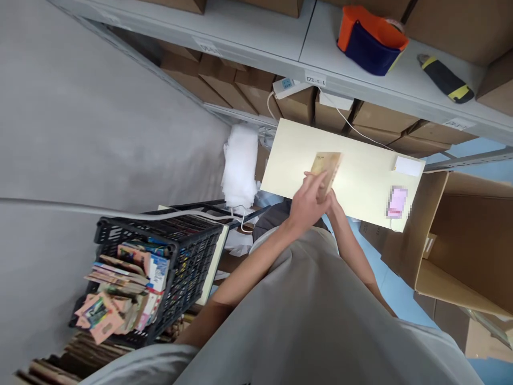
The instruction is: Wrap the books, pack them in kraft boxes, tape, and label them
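A small book [327,162] with a yellowish-beige cover is tilted above the pale cream tabletop [364,184]. Across the lower part of its cover lies my left hand [306,207], fingers stretched out and somewhat apart, touching it. My right hand [329,202] is at the book's lower edge, holding it from below; most of its fingers are hidden behind my left hand and the book. To the right on the tabletop are a white box-like item [407,166] and a pink, pixelated object [397,202].
A black crate [174,272] of books stands at the lower left, near white wrapping material [241,166]. An open cardboard box [460,230] is at the right. Above, a shelf [260,40] bears an orange-and-blue tape dispenser [371,45] and a cutter [445,77]. A white cable crosses left.
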### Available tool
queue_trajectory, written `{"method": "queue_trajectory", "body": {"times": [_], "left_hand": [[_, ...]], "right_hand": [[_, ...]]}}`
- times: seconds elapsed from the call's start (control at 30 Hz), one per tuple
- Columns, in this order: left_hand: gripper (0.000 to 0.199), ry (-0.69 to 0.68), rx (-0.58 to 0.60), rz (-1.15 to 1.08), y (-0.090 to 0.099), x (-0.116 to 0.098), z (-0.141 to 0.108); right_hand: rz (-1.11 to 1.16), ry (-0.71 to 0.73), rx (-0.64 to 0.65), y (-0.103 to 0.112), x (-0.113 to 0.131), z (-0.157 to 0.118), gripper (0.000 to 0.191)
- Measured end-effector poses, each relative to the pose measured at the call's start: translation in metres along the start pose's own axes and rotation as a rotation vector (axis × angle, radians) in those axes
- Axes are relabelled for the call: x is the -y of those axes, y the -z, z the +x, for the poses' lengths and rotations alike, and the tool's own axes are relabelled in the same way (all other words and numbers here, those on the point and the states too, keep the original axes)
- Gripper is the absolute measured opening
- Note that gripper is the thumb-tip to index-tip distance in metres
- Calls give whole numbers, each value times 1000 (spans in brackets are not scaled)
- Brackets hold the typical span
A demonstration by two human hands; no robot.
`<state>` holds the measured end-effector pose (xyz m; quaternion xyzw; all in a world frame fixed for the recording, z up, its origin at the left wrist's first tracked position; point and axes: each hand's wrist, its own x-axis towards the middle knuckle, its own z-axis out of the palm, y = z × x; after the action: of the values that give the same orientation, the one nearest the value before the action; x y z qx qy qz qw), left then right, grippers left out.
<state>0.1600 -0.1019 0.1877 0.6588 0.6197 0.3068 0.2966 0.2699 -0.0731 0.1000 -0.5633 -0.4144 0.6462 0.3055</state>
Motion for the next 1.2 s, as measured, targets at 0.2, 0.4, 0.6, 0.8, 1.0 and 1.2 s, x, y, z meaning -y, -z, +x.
{"method": "queue_trajectory", "body": {"times": [0.2, 0.4, 0.6, 0.8, 1.0, 1.2], "left_hand": [[19, 378, -202, -230, 31, 89, 32], [36, 546, -126, -231, 12, 189, 72], [52, 490, -23, -289, -25, 253, 104], [57, 425, -10, -371, -46, 292, 115], [45, 419, -56, -496, -12, 321, 92], [35, 766, -228, -525, 11, 430, 57]], "right_hand": [[335, -141, 87, 15, -16, 26, 55], [-37, -111, -67, -3, -39, 98, 57], [-285, -112, -281, -25, -57, 181, 53], [-454, -89, -495, -46, -71, 207, 56], [-850, 32, -716, -86, -56, 188, 55], [-1167, 451, -455, -187, -40, 190, 44]]}}
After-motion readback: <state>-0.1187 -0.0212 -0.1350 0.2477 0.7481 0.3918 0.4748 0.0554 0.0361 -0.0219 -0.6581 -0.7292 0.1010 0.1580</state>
